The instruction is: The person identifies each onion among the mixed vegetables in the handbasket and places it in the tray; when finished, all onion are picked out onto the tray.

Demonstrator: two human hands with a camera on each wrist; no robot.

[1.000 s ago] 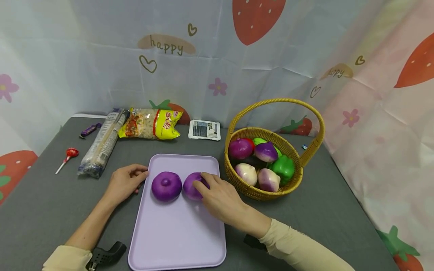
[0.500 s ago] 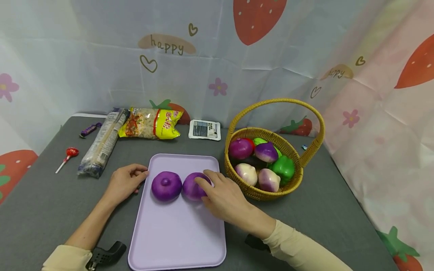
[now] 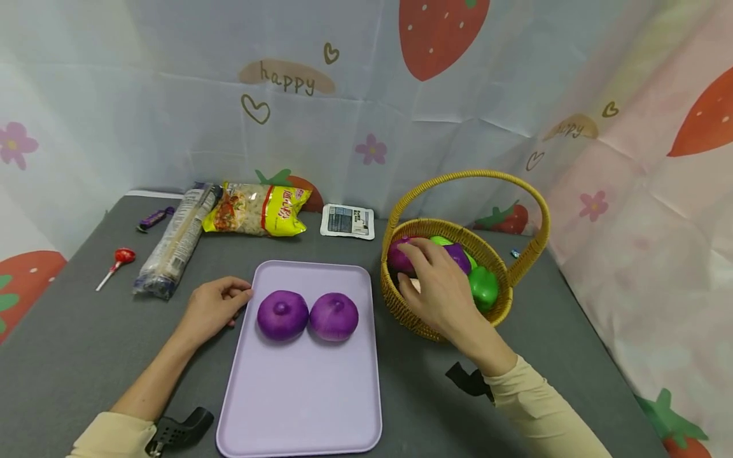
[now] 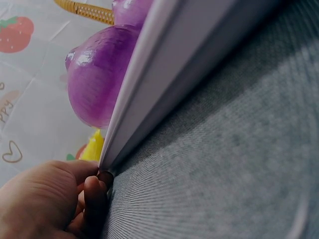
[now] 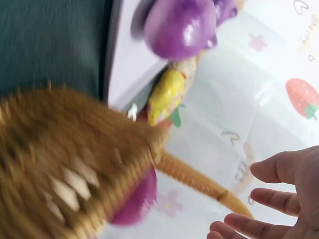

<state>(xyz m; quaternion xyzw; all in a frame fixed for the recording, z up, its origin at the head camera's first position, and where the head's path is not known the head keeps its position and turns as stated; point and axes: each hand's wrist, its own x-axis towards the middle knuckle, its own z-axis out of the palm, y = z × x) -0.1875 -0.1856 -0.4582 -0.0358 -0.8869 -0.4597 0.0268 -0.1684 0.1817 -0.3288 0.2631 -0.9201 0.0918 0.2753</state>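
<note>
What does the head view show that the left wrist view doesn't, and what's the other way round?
Only the head view: the right hand over the wicker basket, the green pepper, the red lollipop and the white packet.
Only the left wrist view: the outer wall along the left side of the lilac tray.
Both: the left hand at the tray's edge, two purple onions, the strawberry-print backdrop and at least part of the basket.

Left hand (image 3: 212, 308): fingers (image 4: 94, 191) curled, thumb (image 4: 79, 169) just beside them, left forearm (image 3: 153, 376) behind. Right hand (image 3: 439, 286): fingers (image 5: 256, 227) loosely spread, thumb (image 5: 279, 168) apart from them, right forearm (image 3: 541, 404) behind.
</note>
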